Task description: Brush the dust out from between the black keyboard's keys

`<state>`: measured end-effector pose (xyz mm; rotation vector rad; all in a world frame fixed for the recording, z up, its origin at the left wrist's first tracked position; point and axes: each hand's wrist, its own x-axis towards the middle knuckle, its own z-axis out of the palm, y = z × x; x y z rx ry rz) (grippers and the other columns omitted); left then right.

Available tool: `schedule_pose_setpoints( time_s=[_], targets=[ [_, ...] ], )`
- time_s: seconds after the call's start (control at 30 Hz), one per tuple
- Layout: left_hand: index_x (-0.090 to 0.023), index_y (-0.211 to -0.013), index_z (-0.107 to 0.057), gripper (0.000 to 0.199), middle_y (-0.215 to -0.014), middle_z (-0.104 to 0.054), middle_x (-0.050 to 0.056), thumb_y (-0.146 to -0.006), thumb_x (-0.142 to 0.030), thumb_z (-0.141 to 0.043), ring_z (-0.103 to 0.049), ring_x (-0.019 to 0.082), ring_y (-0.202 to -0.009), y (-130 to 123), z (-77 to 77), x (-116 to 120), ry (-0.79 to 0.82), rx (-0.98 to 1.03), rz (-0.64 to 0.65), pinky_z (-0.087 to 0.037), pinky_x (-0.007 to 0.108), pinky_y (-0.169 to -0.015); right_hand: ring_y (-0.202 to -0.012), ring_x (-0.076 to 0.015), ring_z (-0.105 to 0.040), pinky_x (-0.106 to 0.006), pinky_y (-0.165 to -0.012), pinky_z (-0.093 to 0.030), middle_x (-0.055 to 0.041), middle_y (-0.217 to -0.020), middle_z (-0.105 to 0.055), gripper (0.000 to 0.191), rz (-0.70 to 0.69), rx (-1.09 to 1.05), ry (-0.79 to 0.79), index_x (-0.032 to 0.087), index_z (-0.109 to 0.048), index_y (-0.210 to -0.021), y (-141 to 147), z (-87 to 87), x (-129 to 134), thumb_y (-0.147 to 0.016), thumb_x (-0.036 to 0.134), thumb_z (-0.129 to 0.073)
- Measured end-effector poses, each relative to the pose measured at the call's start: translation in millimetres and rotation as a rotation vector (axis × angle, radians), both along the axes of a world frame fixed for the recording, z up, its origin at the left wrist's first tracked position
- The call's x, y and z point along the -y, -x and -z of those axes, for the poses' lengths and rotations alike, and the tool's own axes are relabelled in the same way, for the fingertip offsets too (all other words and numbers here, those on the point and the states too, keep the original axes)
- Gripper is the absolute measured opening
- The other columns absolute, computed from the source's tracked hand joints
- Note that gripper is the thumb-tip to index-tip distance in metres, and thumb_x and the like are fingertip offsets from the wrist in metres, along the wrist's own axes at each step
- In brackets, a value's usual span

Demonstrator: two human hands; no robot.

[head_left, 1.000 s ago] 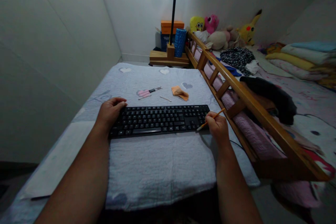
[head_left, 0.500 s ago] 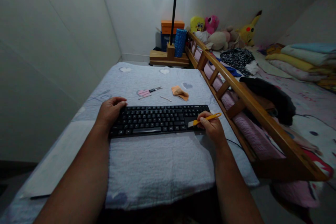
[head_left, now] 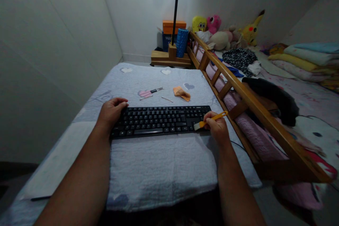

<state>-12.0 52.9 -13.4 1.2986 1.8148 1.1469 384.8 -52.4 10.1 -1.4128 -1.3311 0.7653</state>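
Observation:
A black keyboard [head_left: 156, 120] lies flat across a light blue quilted cloth [head_left: 164, 166]. My left hand [head_left: 110, 112] is closed around its upper left corner, thumb along the top edge; some fingertips are out of sight. In my right hand [head_left: 217, 126] is a small brush [head_left: 203, 124] with a yellow handle and pale bristles, pinched between thumb and fingers. The bristles rest on the keys at the right end, by the number pad. Beyond the keyboard lie cotton swabs [head_left: 167, 99], a tweezer-like metal tool with a black grip [head_left: 154, 91] and a crumpled orange cloth [head_left: 181, 93].
A wooden bed rail [head_left: 238, 88] runs close along the right side, with bedding and plush toys [head_left: 214, 24] behind it. At the far end stand a black pole [head_left: 176, 7], a blue roller [head_left: 182, 43] and an orange box [head_left: 174, 27]. A cable [head_left: 238, 144] trails off right.
My right hand has slid a little to the right with the brush, its bristles moving rightward over the keys. My left hand and the keyboard stay where they were.

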Motion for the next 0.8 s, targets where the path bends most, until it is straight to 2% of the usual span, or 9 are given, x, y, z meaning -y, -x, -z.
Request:
schedule_pose_setpoints(
  time_s=[0.13,0.23,0.4,0.63,0.73,0.8],
  targets=[
    [-0.021,-0.086,-0.073,0.035,-0.081,-0.071,0.004,-0.060,-0.042,-0.070,-0.062,0.022,-0.077,0,1.4,-1,-0.001,0.012,0.000,-0.050,0.032,-0.071,-0.052,-0.0146,-0.050,-0.026,-0.051,-0.038,0.0016,-0.056,-0.054,0.014,-0.113,-0.032,0.060,0.022,-0.060,-0.069,6,2.1,-1,-0.074,0.034,-0.055],
    [-0.021,-0.086,-0.073,0.033,-0.079,-0.070,0.003,-0.060,-0.041,-0.070,-0.062,0.022,-0.077,-2,-1.7,1,0.002,0.018,-0.005,-0.050,0.032,-0.072,-0.052,-0.0149,-0.050,-0.026,-0.050,-0.037,0.0015,-0.054,-0.054,0.014,-0.120,0.012,0.053,0.022,-0.059,-0.068,6,1.8,-2,-0.074,0.033,-0.054],
    [-0.021,-0.084,-0.072,0.030,-0.079,-0.071,0.003,-0.060,-0.039,-0.070,-0.063,0.022,-0.078,-5,-6.8,3,0.000,0.026,-0.009,-0.050,0.032,-0.074,-0.052,-0.0155,-0.047,-0.027,-0.051,-0.035,0.0013,-0.051,-0.050,0.013,0.019,0.161,-0.025,0.023,-0.056,-0.062,-2,-2.4,0,-0.073,0.027,-0.050],
    [-0.021,-0.084,-0.072,0.032,-0.077,-0.070,0.002,-0.059,-0.041,-0.070,-0.061,0.022,-0.075,-3,-4.8,2,0.007,0.029,-0.006,-0.048,0.033,-0.072,-0.055,-0.0169,-0.046,-0.030,-0.055,-0.035,0.0009,-0.053,-0.048,0.015,0.184,0.299,-0.149,0.024,-0.053,-0.059,-14,0.1,1,-0.073,0.026,-0.049],
    [-0.021,-0.083,-0.072,0.032,-0.076,-0.069,0.002,-0.059,-0.041,-0.070,-0.060,0.021,-0.074,-3,-4.2,2,0.006,0.028,-0.010,-0.048,0.032,-0.073,-0.054,-0.0159,-0.045,-0.030,-0.054,-0.033,0.0017,-0.052,-0.046,0.014,0.235,0.270,-0.171,0.023,-0.054,-0.060,-16,3.7,1,-0.073,0.026,-0.050],
    [-0.021,-0.083,-0.072,0.031,-0.077,-0.069,0.002,-0.059,-0.040,-0.071,-0.061,0.021,-0.075,-2,-4.0,2,0.004,0.030,-0.005,-0.048,0.032,-0.074,-0.052,-0.0149,-0.043,-0.029,-0.052,-0.032,0.0025,-0.052,-0.045,0.013,0.232,0.169,-0.160,0.023,-0.055,-0.061,-15,5.3,0,-0.072,0.027,-0.051]
  ],
)
